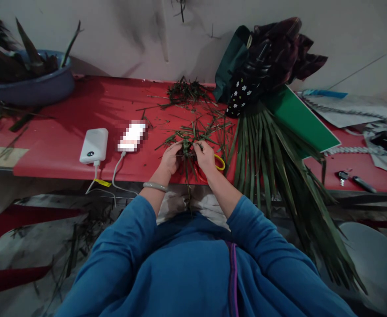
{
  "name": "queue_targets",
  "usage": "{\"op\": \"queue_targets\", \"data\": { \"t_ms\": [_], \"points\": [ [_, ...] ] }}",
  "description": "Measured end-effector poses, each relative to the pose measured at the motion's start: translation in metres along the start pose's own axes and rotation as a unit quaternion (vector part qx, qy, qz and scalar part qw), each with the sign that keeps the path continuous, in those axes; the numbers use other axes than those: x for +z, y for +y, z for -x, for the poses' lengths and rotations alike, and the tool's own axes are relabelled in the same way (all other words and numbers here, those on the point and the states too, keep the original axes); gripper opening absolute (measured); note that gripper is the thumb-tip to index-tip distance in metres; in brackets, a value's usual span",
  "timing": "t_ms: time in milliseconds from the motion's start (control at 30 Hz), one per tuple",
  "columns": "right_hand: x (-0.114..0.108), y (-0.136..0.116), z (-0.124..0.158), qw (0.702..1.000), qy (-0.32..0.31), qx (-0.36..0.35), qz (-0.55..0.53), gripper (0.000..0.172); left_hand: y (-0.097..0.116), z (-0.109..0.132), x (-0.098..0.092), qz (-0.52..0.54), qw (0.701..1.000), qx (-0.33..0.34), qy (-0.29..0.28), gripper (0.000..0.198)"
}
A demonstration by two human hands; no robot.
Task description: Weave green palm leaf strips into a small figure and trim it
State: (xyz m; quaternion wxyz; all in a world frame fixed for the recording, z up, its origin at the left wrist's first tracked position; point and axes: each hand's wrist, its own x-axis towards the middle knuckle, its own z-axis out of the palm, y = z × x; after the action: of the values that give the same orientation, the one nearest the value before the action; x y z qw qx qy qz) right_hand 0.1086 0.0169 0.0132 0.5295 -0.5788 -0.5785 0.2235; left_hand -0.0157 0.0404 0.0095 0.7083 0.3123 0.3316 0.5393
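Red-covered desk (61, 147) before you, set against a pale wall (97, 26).
To your right, a fan of long leaves (254, 152) overhangs the desk's front edge; cuttings (188, 91) litter the surface ahead. Near that edge, between your left hand (171, 157) and right hand (205, 157), sits the small leaf bundle (186, 146), fingers pinching it from both sides. If either pinch slackens, its strands could loosen or snag on the yellow loop (223, 164) nearby.

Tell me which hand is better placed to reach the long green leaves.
Probably the right hand: the long green leaves lie on its side. The left hand is farther off, beyond the small green piece both hands appear to hold.
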Motion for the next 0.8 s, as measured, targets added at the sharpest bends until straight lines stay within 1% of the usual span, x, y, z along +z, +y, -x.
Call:
{"op": "queue_targets", "data": {
  "t_ms": [100, 167, 233, 267, 300, 367, 467, 600, 667, 800],
  "points": [
    [-0.001, 0.003, -0.002, 0.999, 0.037, 0.019, -0.008, 0.026, 0.0, 0.002, 0.0, -0.023, 0.999, -0.024, -0.031, 0.031],
    [-0.002, 0.005, -0.003, 0.998, 0.06, 0.023, -0.009, 0.026, 0.002, 0.005, 0.002, -0.032, 0.997, -0.029, -0.069, 0.039],
    [-0.002, 0.006, -0.004, 0.997, 0.074, 0.027, -0.008, 0.026, 0.003, 0.009, 0.005, -0.027, 0.994, -0.029, -0.102, 0.046],
    [-0.003, 0.006, -0.004, 0.997, 0.076, 0.029, -0.009, 0.026, 0.004, 0.01, 0.006, -0.022, 0.993, -0.03, -0.108, 0.047],
    [-0.003, 0.006, -0.004, 0.997, 0.075, 0.03, -0.009, 0.026, 0.004, 0.011, 0.007, -0.018, 0.994, -0.034, -0.105, 0.047],
    [-0.003, 0.005, -0.004, 0.997, 0.068, 0.028, -0.008, 0.025, 0.003, 0.012, 0.008, -0.018, 0.996, -0.032, -0.075, 0.041],
    [-0.002, 0.003, -0.003, 0.998, 0.058, 0.019, -0.026, 0.023, 0.001, 0.011, 0.009, -0.02, 0.999, -0.011, -0.035, 0.032],
    [0.001, 0.001, -0.001, 0.998, 0.027, 0.018, -0.059, 0.028, 0.001, 0.007, 0.006, -0.004, 1.0, 0.017, -0.014, 0.034],
    [0.001, 0.0, 0.0, 0.999, 0.003, 0.01, -0.038, 0.029, 0.002, 0.005, 0.004, 0.007, 0.999, 0.031, -0.006, 0.034],
    [0.001, -0.002, 0.003, 0.995, -0.065, -0.025, 0.066, 0.028, 0.004, 0.004, 0.003, 0.026, 0.999, 0.044, -0.002, 0.034]
  ]
}}
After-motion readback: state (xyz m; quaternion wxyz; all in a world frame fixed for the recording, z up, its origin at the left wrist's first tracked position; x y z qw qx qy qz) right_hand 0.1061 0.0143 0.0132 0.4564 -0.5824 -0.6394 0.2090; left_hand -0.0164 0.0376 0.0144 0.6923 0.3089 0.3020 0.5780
